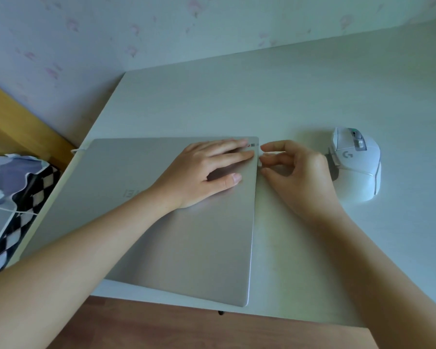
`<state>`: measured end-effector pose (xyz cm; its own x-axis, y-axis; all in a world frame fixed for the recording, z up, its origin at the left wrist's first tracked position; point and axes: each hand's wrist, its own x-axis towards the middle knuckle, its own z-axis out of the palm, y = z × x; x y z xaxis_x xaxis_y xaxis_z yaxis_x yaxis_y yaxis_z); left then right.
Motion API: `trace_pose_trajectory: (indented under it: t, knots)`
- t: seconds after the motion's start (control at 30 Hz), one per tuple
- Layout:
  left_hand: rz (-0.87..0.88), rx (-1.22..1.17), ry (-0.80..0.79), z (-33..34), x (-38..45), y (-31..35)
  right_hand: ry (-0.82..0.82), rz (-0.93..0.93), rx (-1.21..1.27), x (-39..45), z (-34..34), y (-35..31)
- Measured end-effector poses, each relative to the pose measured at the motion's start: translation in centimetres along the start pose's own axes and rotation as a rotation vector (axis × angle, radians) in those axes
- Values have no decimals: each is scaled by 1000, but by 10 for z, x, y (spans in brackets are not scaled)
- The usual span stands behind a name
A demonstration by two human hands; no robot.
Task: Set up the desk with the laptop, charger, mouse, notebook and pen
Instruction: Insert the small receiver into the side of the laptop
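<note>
**Hands at the laptop's right edge**

The closed laptop (181, 222) lies flat on the white surface (287, 96), near its front edge. The left hand (207, 170) presses flat on the lid, fingers straight. The right hand (297, 172), just right of the laptop, pinches something small and white at its side. The mouse (358, 162) sits farther right of the laptop.

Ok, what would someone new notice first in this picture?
Probably the closed silver laptop lying at the desk's near left, with the left hand flat on its lid. The right hand curls at the laptop's right edge. A white mouse sits just right of it.
</note>
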<state>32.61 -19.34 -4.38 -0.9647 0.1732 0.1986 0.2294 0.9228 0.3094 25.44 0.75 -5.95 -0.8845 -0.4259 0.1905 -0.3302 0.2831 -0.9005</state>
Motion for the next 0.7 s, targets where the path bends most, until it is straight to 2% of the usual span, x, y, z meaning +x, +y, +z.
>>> trace_pose_trajectory:
  t: [0.13, 0.33, 0.4, 0.57, 0.63, 0.7]
  knots:
    - [-1, 16, -3, 1, -1, -1, 58, -38, -54, 2, 4, -3]
    - [6, 10, 11, 0, 1, -1, 122, -255, -409, -2, 19, -2]
    - [-19, 23, 33, 1, 0, 1, 120, -295, -461, -4, 20, -3]
    - [-120, 149, 179, 4, -11, 9, 10, -368, -602, -18, 19, -6]
    - [-148, 160, 149, 7, -23, 19, -70, -345, -656, -31, 20, -10]
    - [-251, 147, 34, 10, -44, 37, -142, -325, -715, -45, 21, -15]
